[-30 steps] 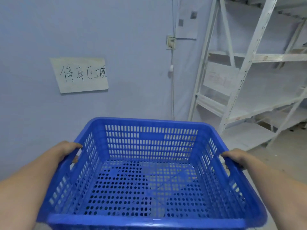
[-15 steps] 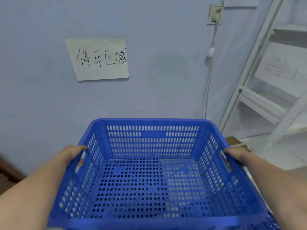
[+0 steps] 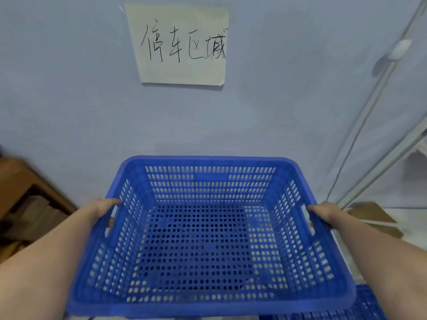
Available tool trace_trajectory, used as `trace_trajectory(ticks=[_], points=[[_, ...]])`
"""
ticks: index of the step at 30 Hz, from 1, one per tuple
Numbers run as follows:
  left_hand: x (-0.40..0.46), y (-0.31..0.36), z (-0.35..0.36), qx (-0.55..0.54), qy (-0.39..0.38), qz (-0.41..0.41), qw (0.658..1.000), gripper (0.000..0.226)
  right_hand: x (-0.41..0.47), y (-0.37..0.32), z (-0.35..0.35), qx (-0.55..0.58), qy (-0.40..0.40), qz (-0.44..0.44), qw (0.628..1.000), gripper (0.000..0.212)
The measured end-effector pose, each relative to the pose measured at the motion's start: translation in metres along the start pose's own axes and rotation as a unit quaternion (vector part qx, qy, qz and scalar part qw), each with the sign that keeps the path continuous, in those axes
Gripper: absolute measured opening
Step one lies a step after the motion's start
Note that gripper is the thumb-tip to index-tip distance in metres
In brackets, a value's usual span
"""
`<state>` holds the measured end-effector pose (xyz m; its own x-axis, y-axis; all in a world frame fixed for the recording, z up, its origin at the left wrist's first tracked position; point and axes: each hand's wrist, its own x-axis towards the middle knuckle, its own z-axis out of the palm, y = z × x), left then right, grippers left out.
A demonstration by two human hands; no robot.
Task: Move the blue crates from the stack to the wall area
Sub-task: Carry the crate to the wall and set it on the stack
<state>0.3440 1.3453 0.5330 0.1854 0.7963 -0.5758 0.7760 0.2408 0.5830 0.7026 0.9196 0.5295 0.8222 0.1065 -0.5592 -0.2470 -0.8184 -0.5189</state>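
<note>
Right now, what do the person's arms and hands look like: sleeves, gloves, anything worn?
Both forearms are bare as far as the frame shows, with no sleeves visible. The left hand and right hand wear no gloves, and no watch, band or ring shows.

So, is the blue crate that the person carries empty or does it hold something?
Empty. The blue crate shows only its bare perforated floor and walls, while the left hand and right hand grip its sides.

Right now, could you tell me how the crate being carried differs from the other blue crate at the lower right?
The carried crate is fully in view, gripped at its sides by the left hand and right hand; the second crate shows only a corner, lower down and untouched. Both are blue perforated plastic.
</note>
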Motion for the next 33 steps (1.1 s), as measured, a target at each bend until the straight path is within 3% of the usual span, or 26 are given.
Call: trace_trajectory(ticks=[4,11,13,18,22,27,33], points=[[0.061,0.0,0.002,-0.018,0.003,-0.004,1.0,0.055,0.023,-0.022,0.035,-0.027,-0.003,0.024,0.999,0.032],[0.197,-0.047,0.022,-0.021,-0.038,-0.1,0.994,0.061,0.059,-0.024,0.098,-0.066,0.005,0.091,0.994,0.024],[0.206,-0.05,0.031,-0.017,-0.051,-0.108,0.993,0.05,0.062,-0.023,0.112,-0.093,0.006,0.115,0.989,0.03],[0.216,-0.053,0.056,-0.023,-0.065,-0.15,0.986,0.053,0.088,-0.018,0.139,-0.119,-0.006,0.152,0.981,0.024],[0.232,-0.065,0.083,-0.022,-0.025,-0.161,0.986,0.05,0.135,0.004,0.157,-0.115,-0.036,0.17,0.978,0.031],[0.256,-0.085,0.102,-0.035,0.001,-0.168,0.985,0.061,0.175,0.017,0.176,-0.121,-0.054,0.158,0.979,0.036],[0.282,-0.081,0.113,-0.03,0.008,-0.149,0.988,0.056,0.2,-0.001,0.197,-0.117,-0.065,0.134,0.982,0.044]])
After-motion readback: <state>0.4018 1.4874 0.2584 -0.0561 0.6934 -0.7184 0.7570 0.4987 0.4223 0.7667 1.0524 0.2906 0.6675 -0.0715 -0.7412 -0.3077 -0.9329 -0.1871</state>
